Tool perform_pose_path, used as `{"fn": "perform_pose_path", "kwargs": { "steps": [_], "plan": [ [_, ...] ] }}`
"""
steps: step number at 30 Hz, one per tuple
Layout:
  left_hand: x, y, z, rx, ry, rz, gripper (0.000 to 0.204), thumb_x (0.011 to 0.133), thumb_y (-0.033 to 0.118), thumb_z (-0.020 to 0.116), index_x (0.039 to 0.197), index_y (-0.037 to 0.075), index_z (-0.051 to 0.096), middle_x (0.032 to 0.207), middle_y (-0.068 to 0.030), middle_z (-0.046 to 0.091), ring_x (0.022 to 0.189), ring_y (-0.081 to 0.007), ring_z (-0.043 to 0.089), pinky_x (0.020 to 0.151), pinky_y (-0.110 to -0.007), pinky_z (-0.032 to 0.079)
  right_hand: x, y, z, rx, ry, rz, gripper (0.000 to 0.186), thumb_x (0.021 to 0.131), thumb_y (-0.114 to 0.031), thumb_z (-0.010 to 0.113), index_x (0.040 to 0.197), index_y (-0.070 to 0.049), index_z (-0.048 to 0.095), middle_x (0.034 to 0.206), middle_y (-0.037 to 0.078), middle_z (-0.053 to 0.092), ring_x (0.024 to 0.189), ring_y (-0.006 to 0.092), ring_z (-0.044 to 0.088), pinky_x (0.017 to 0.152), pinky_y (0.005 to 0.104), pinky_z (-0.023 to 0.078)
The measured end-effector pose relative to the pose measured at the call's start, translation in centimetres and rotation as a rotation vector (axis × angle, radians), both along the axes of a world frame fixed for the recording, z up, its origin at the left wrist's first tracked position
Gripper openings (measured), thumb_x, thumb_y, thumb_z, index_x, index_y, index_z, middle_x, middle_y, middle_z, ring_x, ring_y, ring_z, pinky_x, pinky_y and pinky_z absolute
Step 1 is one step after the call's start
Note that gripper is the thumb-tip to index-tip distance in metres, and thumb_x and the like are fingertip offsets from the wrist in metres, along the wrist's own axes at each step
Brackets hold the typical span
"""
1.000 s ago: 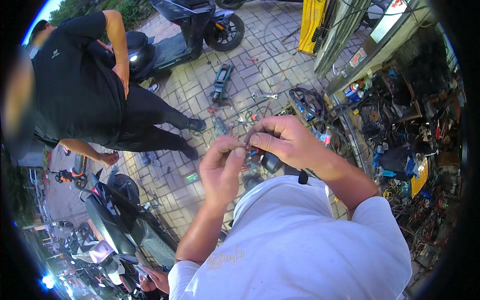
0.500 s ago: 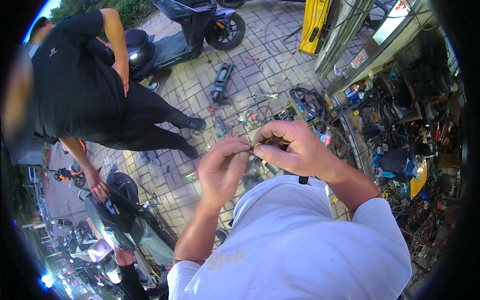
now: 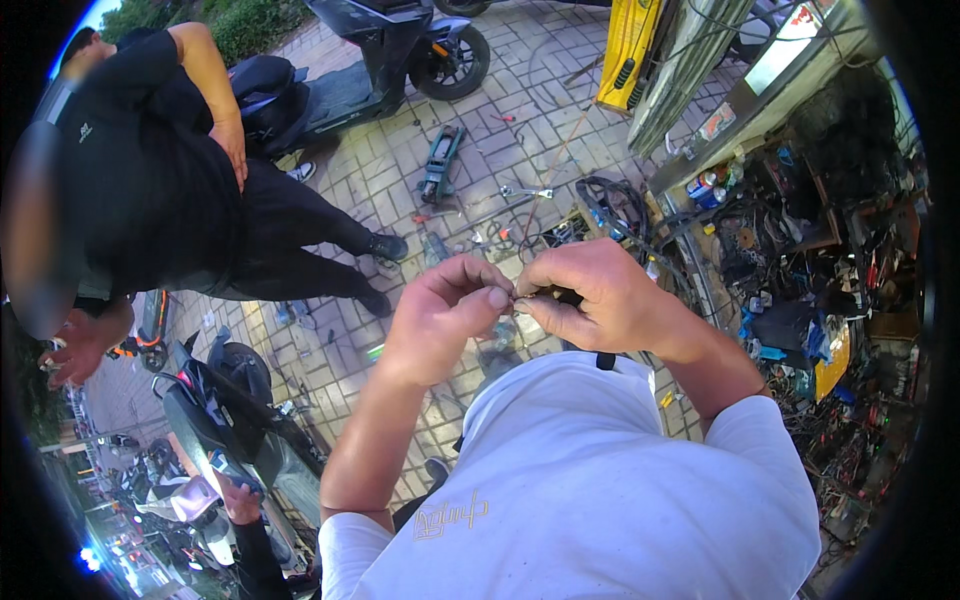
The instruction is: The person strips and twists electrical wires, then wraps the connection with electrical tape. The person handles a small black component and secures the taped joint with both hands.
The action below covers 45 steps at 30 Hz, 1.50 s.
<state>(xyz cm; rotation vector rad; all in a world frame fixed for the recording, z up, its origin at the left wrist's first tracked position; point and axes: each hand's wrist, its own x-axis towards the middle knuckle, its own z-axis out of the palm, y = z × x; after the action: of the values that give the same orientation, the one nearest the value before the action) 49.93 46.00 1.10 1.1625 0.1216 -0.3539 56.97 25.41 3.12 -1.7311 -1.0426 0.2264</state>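
- Left hand (image 3: 445, 312): thumb and forefinger pinched together, their tips on a small part (image 3: 514, 300); the other fingers curl into the palm.
- Right hand (image 3: 592, 298): at 3 o'clock of the left hand, thumb and forefinger pinching the same part from the other side, the remaining fingers bent.
- The small part sits between the two sets of fingertips, held up over the paving; it is too small and covered to tell its kind.
- White shirt (image 3: 600, 480), the wearer's own, at 5 o'clock of the part.
- Paving (image 3: 345, 390) of pale blocks, below the hands.
- Wrench (image 3: 527, 192), lying at 12 o'clock.
- Black hose (image 3: 612, 197), in a loose tangle between 1 and 2 o'clock.
- Green jack (image 3: 438, 168), flat on the paving at 11 o'clock.
- Cans (image 3: 706, 189), grouped at 2 o'clock.
- Parts heap (image 3: 790, 325), spread around 3 o'clock, a yellow sheet (image 3: 832, 362) on it.
- Person in black (image 3: 150, 200), standing between 9 and 10 o'clock, one hand at the hip.
- Dark scooter (image 3: 245, 425), at 8 o'clock; beside it, another person's hand (image 3: 241, 503).
- Second scooter (image 3: 350, 105), parked at 11 o'clock, beyond the jack.
- Shrubs (image 3: 255, 30), farther out past that scooter.
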Motion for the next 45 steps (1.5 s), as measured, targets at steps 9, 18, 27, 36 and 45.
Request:
{"fn": "perform_pose_path", "kwargs": {
  "steps": [9,18,27,36,45],
  "plan": [
    [2.0,0.8,1.6,-0.298,0.209,-0.318,0.023,0.091,0.006,0.06,0.11,-0.004,0.054,0.089,-0.0089,0.06,0.082,-0.0192,0.064,0.064,-0.029,0.056,0.4,-0.7,-0.8,0.065,-0.2,0.014,0.015,0.076,-0.007,0.072,0.086,-0.004,0.062,0.074,0.009,0.064,0.065,0.0282,0.062,0.056,0.035,0.047],
    [1.4,-0.5,3.9,0.554,-0.3,-0.197,0.012,0.089,0.004,0.059,0.099,-0.004,0.061,0.087,-0.0049,0.061,0.079,-0.015,0.058,0.072,-0.027,0.046,-0.6,-0.6,-1.6,0.119,-0.16,-0.128,0.016,0.077,-0.005,0.072,0.087,-0.004,0.06,0.071,0.01,0.063,0.059,0.0268,0.062,0.053,0.0339,0.047],
    [0.4,-1.7,4.8,0.88,-0.573,-0.034,0.013,0.077,0.001,0.067,0.089,-0.001,0.065,0.081,-0.0122,0.061,0.076,-0.0267,0.061,0.068,-0.034,0.048,-1.7,0.1,-2.3,0.164,-0.127,-0.261,0.017,0.075,-0.004,0.071,0.087,-0.004,0.06,0.071,0.01,0.062,0.062,0.0297,0.062,0.056,0.0375,0.049],
    [2.1,-2.1,5.0,1.342,-0.543,-0.232,0.013,0.086,0.01,0.059,0.086,-0.001,0.052,0.077,-0.0223,0.057,0.071,-0.0422,0.056,0.062,-0.045,0.044,-1.0,1.1,-4.6,0.139,0.018,-0.247,0.012,0.08,-0.006,0.065,0.091,-0.001,0.063,0.074,0.013,0.063,0.062,0.0289,0.061,0.055,0.0349,0.046],
    [2.6,-1.6,0.6,1.197,-0.283,-0.227,0.018,0.089,0.012,0.054,0.087,-0.005,0.049,0.074,-0.0255,0.057,0.068,-0.0438,0.054,0.06,-0.045,0.043,-0.7,2.0,-8.3,0.179,0.173,-0.259,0.011,0.079,-0.007,0.065,0.087,-0.001,0.062,0.074,0.015,0.064,0.064,0.0299,0.063,0.058,0.0365,0.049]
  ]
}}
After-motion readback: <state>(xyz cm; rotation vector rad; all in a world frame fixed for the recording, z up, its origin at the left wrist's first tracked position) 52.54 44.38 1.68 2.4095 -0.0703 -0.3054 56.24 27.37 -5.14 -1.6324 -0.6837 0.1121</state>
